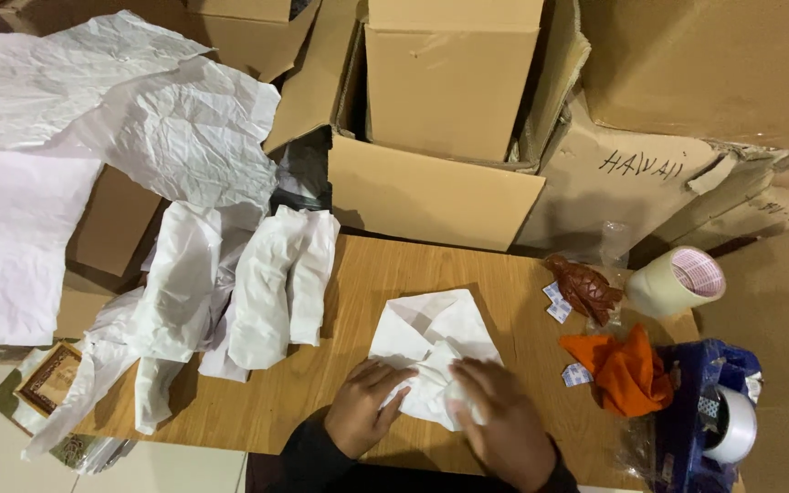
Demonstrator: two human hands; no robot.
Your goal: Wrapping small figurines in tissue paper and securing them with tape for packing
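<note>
wooden table [431, 265]: both hands, left hand [369, 404] and right hand [502, 418], grip crumpled white paper [431, 333] (partly folded).

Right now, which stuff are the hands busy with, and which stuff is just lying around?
In use: left hand, right hand, folded white wrapping paper.

Lying about: brown carved wooden turtle, crumpled orange cloth, cream tape roll, long white paper-wrapped bundles, open cardboard box.
</note>
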